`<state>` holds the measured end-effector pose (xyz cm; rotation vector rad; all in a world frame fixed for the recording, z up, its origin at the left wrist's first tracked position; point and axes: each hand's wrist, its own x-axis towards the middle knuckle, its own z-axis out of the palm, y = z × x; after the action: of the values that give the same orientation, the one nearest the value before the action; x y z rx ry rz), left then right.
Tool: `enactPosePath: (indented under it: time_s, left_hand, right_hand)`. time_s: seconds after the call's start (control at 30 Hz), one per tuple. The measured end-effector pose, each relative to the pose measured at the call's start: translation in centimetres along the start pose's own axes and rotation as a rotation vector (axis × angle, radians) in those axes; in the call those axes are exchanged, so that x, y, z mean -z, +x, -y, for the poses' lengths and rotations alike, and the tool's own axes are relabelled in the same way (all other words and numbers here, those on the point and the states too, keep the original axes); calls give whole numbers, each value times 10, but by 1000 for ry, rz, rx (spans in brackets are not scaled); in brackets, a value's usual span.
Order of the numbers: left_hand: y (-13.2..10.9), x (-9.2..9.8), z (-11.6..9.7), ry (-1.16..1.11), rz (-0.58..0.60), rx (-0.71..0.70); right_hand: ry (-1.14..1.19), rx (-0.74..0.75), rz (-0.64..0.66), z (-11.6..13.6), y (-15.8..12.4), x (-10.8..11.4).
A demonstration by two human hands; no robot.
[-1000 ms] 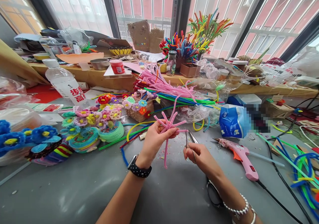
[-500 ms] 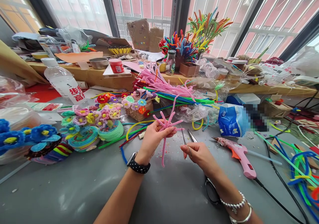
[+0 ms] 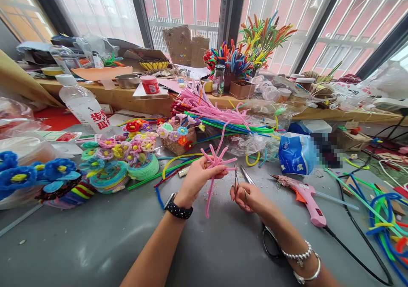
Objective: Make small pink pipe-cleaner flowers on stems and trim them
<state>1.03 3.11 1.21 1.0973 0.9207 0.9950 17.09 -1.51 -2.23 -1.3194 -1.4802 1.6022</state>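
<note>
My left hand (image 3: 200, 175) pinches a bunch of pink pipe cleaners (image 3: 218, 156) at their crossing. Several arms fan out above the fingers, and one long end hangs below. In my right hand (image 3: 250, 197) are small metal scissors (image 3: 236, 180), partly covered by the fingers. Their thin points face up, close to the tip of the right-hand pink arm; I cannot tell whether they touch it. Behind the right hand and wrist, larger scissors (image 3: 271, 241) with black handles lie on the table, their blades pointing away from me.
A pink glue gun (image 3: 304, 197) lies at right, near a blue packet (image 3: 296, 154). Pink pipe cleaners (image 3: 210, 104) are heaped at the back. Pipe-cleaner flower pots (image 3: 110, 174) and a bottle (image 3: 84, 108) stand left. Loose coloured stems (image 3: 382, 219) lie far right.
The small scissors have turned more upright, and their two points now show apart near the pink arm's tip. My left hand and the pink bunch have shifted only slightly.
</note>
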Motion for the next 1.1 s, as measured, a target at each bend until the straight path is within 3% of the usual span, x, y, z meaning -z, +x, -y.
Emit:
enactPosePath:
  time_s: [0.1,0.23,0.4,0.8,0.9,1.1]
  left_hand:
    - [-2,-1,-1,15,45,20]
    - [-2,-1,-1,37,70,17]
    - [-2,-1,-2,21,28,-14]
    - [-4,-4,-4,-6,-42,-38]
    - [-4,-4,-5,-8,-41,-23]
    - [-4,-1,-4,-24,23,13]
  right_hand:
    - [4,42,60,1,-1,3]
    - [-7,50,-4,2,-3,7]
    - [-30,59,-94,6,-6,9]
    - [-62,41,-151,6,-4,4]
    - [-63,63,-115,7,-4,4]
    - [-28,146,97,2,-4,9]
